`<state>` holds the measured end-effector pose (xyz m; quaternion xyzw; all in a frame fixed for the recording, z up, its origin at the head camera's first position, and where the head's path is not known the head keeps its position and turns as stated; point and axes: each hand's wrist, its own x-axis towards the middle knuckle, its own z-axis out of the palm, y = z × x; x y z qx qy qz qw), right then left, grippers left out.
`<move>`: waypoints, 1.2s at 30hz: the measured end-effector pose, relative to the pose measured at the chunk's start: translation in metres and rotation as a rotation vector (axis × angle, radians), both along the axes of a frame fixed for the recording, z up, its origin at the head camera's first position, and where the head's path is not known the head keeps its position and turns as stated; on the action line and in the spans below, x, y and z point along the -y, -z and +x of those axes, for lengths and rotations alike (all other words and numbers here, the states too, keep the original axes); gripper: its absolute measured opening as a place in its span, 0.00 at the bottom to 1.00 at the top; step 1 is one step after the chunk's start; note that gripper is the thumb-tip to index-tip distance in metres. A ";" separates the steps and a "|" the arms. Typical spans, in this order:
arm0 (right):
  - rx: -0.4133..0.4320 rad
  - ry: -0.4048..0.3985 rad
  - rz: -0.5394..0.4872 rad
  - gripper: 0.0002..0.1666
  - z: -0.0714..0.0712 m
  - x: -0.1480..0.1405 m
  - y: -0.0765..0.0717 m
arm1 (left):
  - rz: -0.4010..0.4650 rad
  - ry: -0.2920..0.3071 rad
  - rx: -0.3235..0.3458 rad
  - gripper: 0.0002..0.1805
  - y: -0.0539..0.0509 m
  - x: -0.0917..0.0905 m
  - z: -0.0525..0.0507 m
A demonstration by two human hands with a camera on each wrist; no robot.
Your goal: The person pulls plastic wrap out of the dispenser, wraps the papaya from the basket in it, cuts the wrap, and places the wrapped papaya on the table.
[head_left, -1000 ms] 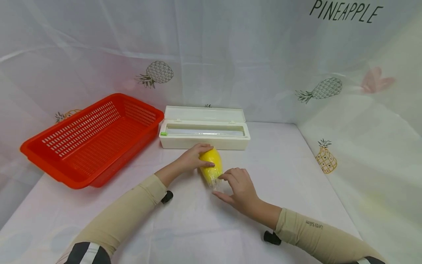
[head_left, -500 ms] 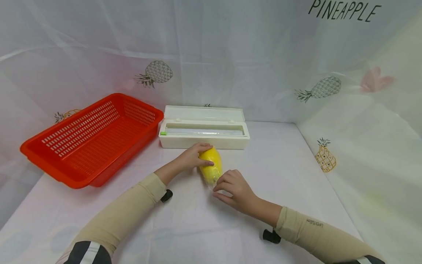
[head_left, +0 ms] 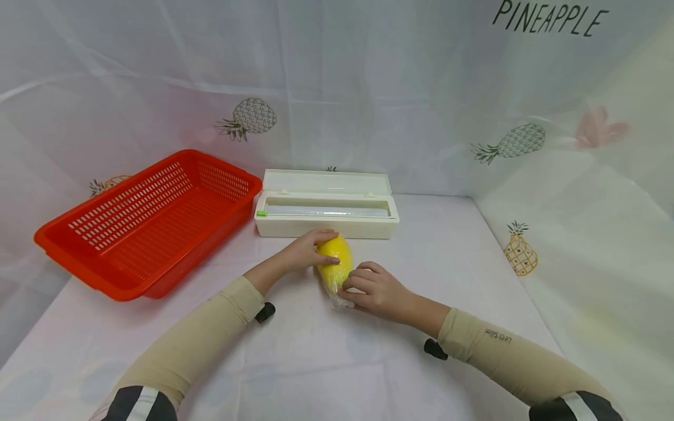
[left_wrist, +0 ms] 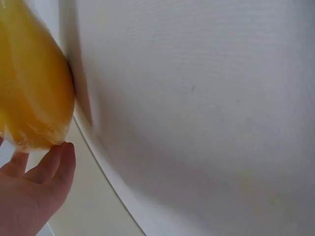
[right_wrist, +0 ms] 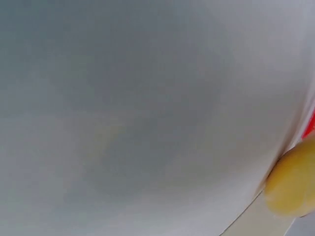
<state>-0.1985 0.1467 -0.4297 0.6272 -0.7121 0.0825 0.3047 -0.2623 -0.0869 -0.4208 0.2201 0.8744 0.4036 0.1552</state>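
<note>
A yellow, mango-like fruit (head_left: 337,257) wrapped in clear cling film lies on the white cloth in the middle of the head view. My left hand (head_left: 308,250) grips its far left end, thumb on top and fingers round the far side. At the near end, loose film (head_left: 339,301) bunches up, and the curled fingers and thumb of my right hand (head_left: 379,292) hold it against the fruit. In the left wrist view the smooth wrapped fruit (left_wrist: 34,78) rests by the left fingertips (left_wrist: 66,152). The right wrist view catches only part of the fruit (right_wrist: 293,182); the right hand is out of it.
Just behind the fruit stands a white cling film dispenser (head_left: 326,228) with its lid up, a film roll inside and a green slider at its left end. A red perforated plastic basket (head_left: 197,245) sits to the left. Pineapple-printed cloth hangs behind and at the right.
My right hand first reached with spread fingers to the twisted film tail, then closed on it and moved slightly up against the fruit's near end. My left hand has stayed in place.
</note>
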 end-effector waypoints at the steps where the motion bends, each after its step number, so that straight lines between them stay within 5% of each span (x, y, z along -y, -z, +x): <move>1: -0.004 -0.020 0.012 0.16 -0.002 0.000 -0.002 | -0.002 0.004 0.001 0.40 -0.001 0.000 0.000; 10: 0.065 -0.102 -0.116 0.07 -0.005 0.005 -0.004 | 0.018 -0.002 0.005 0.39 -0.001 -0.001 0.006; 17: 0.178 -0.038 -0.236 0.06 -0.009 0.007 0.001 | 0.023 -0.005 0.000 0.39 -0.001 -0.002 0.009; 36: 0.377 -0.094 -0.240 0.07 0.007 0.005 0.006 | 0.016 -0.002 -0.010 0.37 0.003 -0.005 0.005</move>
